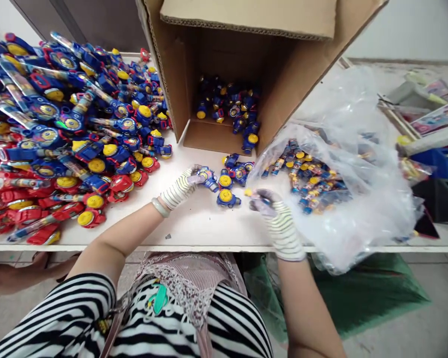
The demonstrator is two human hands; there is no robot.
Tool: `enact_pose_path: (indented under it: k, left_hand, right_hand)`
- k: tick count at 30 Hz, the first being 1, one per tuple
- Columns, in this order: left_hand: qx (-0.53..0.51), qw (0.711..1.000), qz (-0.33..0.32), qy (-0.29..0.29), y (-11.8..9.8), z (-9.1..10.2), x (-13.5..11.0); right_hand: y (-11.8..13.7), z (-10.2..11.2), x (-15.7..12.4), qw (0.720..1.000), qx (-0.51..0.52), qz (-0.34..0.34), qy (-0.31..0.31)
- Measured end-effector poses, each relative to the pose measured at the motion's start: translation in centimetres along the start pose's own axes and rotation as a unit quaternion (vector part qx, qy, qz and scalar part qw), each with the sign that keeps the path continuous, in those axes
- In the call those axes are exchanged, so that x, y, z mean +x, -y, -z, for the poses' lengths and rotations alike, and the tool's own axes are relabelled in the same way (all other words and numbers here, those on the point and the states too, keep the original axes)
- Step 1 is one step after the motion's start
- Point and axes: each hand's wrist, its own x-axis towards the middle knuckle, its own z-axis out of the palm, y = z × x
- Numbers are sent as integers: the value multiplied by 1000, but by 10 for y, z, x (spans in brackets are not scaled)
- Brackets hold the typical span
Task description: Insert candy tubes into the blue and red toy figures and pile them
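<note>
My left hand (182, 187), in a striped glove, is closed on a blue toy watch (209, 180) just above the white table. Right beside it lie several more blue toy watches with round yellow parts, one of them a yellow-faced toy watch (226, 197) nearest me. My right hand (274, 211), gloved too, pinches a small yellow-ended piece (248, 192) whose other end is hidden by the fingers. To its right, a clear plastic bag (373, 199) lies open with many small tubes (309, 174) of blue and yellow inside.
A cardboard box (216, 141) on its side faces me, with blue toy watches inside. At left rises a large pile of blue toy watches (74, 119) and red toy watches (26, 214). A green sack (369, 293) is below the table's front edge (209, 248).
</note>
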Motion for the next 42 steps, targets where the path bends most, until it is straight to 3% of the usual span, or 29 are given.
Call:
enact_pose_path:
  k: [3,5,7,10,14,18,21,25,27,29,32,34,36,38,42]
  left_hand:
    - [-35,999,1,4,1,-17,-11]
    - [13,1000,-19,12,-1,-19,-17]
    - [113,992,-54,2,-6,-19,-22]
    - [243,965,-88,-35,-15,-21,-29]
    - [249,961,-90,-76,-21,-34,-34]
    - [263,961,-67,-53,-31,-42,-38]
    - [331,940,-78,-1,-45,-42,-40]
    - [356,926,-102,73,-57,-37,-42]
    - [346,928,-104,95,-56,-35,-42]
    - [344,927,-104,105,-52,-34,-42]
    - [366,924,-92,63,-42,-35,-39]
    - [377,923,-81,10,-35,-37,-36]
    - [367,927,-70,-22,-29,-38,-34]
    - [347,935,-69,-21,-23,-36,-34]
    - [323,944,-65,26,-18,-24,-45]
  right_hand:
    - [5,-48,-18,998,12,34,49]
    - [5,-65,-19,995,-12,43,92]
    - [4,-70,-19,986,-88,72,121]
    - [4,-71,-24,953,-245,149,99]
    - [11,-73,-30,903,-384,172,85]
    - [22,-77,-31,872,-447,169,104]
    - [26,-78,-37,901,-390,141,127]
    - [22,-84,-52,969,-126,68,200]
    - [17,-88,-59,967,13,-3,255]
    - [11,-92,-61,959,67,-43,272]
    - [3,-94,-55,981,-66,21,183]
    - [-1,-92,-49,967,-220,74,104]
    - [-4,-91,-46,942,-314,92,78]
    - [-7,-92,-46,941,-309,98,97]
    - [-11,-103,-48,963,-196,101,153]
